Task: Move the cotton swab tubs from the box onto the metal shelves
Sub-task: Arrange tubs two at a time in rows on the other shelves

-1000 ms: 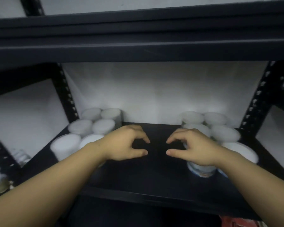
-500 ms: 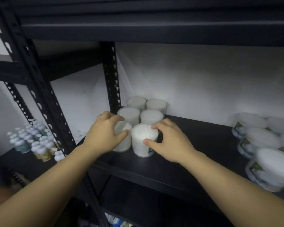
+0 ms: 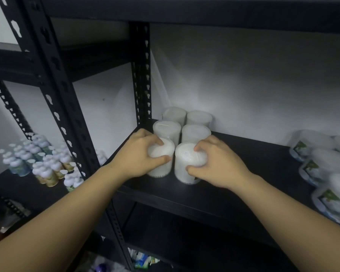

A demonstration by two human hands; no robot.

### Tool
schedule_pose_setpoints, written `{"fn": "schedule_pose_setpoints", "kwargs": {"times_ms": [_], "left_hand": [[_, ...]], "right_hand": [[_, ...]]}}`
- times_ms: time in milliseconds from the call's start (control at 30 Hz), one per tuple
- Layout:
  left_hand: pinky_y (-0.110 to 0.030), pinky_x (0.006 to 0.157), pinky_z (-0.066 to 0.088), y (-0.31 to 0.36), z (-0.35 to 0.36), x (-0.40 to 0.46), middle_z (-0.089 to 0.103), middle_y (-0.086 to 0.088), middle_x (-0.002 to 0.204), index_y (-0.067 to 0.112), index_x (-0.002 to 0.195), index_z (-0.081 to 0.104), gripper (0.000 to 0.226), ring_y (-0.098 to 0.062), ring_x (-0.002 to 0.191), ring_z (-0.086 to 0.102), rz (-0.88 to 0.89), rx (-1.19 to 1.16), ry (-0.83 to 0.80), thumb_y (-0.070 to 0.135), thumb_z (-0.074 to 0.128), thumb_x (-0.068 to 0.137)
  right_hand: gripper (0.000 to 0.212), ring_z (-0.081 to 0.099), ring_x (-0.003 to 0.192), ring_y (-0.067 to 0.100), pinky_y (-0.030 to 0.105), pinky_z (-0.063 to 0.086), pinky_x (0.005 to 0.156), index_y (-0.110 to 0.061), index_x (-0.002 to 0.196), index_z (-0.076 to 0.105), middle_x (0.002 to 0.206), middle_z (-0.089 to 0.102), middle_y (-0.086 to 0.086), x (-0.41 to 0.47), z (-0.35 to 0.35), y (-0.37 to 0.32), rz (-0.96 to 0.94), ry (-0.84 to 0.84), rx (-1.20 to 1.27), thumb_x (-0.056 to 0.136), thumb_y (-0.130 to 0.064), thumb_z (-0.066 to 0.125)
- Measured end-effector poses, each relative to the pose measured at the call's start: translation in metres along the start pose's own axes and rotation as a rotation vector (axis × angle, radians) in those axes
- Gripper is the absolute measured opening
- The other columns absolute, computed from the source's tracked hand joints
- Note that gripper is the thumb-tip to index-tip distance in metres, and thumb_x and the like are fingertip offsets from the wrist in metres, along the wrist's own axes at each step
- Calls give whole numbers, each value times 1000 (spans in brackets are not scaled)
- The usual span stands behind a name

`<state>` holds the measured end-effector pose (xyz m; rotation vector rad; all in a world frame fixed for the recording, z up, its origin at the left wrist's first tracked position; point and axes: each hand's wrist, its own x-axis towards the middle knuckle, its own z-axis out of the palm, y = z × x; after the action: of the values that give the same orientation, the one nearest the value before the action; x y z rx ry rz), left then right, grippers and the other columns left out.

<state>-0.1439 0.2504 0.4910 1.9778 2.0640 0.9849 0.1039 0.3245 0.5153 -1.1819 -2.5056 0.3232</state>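
Several white cotton swab tubs stand in two rows at the left end of the black metal shelf [image 3: 234,185]. My left hand [image 3: 137,156] grips the front left tub [image 3: 161,163] from its left side. My right hand [image 3: 218,163] grips the front right tub [image 3: 186,165] from its right side. Both front tubs stand upright on the shelf, close side by side. Behind them stand more tubs [image 3: 195,132], up against the white wall. The box is out of view.
Wider labelled tubs [image 3: 320,163] stand at the shelf's right end. A perforated black upright post [image 3: 65,107] rises in front left, another [image 3: 141,75] at the back corner. Several small capped bottles [image 3: 41,163] fill a neighbouring lower shelf on the left.
The view swung left from the shelf's middle to its left end. Both hands went from open over bare shelf to closing on the two front tubs, gripping tighter now.
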Motion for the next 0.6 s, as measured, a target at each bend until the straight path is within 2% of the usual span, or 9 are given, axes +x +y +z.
{"fn": "schedule_pose_setpoints", "kwargs": {"times_ms": [67,133,167,233,300,367,433,500,600], "left_hand": [[-33,110,39,-3,-3,1,51,12,131,41,117,67,54,-12,126,47,43,8,-48,66,63,68],[-37,113,37,-3,-4,0,47,11,142,42,122,66,57,-14,133,40,67,26,-66,60,59,69],[-38,112,38,-2,-4,-1,48,11,141,41,124,66,58,-15,132,40,82,41,-47,60,60,70],[-39,102,44,-1,-2,-3,54,10,127,37,123,67,60,-16,120,46,125,124,36,68,62,72],[-39,90,45,3,3,-3,56,8,111,33,120,68,65,-18,106,49,164,280,99,78,57,74],[-39,83,42,7,8,-3,56,7,103,31,116,69,64,-19,98,49,200,401,117,79,54,77],[-40,83,43,5,8,-2,56,8,102,29,115,70,59,-18,96,50,225,404,99,73,56,79],[-43,89,46,-3,2,0,59,11,109,30,119,70,54,-17,100,51,253,298,37,65,60,79],[-41,100,45,-14,-5,-1,60,16,121,31,126,69,52,-11,111,50,285,86,-64,42,72,75]], "right_hand": [[67,48,107,12,36,51,84,-32,115,57,117,46,-13,0,-3,-1,-3,4,-96,66,-77,67],[71,44,112,11,37,50,88,-34,117,55,120,45,-14,0,-7,0,-57,3,-135,65,-82,64],[71,42,117,10,37,49,93,-35,121,55,124,45,-16,1,-10,3,-94,-14,-92,66,-78,67],[68,40,130,6,34,42,107,-35,130,56,139,44,-20,3,-16,10,-160,-96,31,69,-57,77],[67,44,132,3,31,40,111,-36,134,57,145,47,-20,4,-20,16,-185,-174,76,71,-42,79],[65,48,130,2,32,42,111,-36,134,59,143,51,-19,4,-20,21,-187,-197,57,72,-40,78],[62,45,132,1,31,39,114,-35,132,62,142,53,-19,2,-19,23,-188,-179,38,73,-42,77],[58,50,126,3,33,43,108,-32,126,66,133,59,-16,0,-17,24,-209,-120,-3,71,-52,73],[54,52,98,7,35,52,83,-25,106,70,103,61,-15,-6,-10,21,-255,15,-99,72,-66,69]]}}
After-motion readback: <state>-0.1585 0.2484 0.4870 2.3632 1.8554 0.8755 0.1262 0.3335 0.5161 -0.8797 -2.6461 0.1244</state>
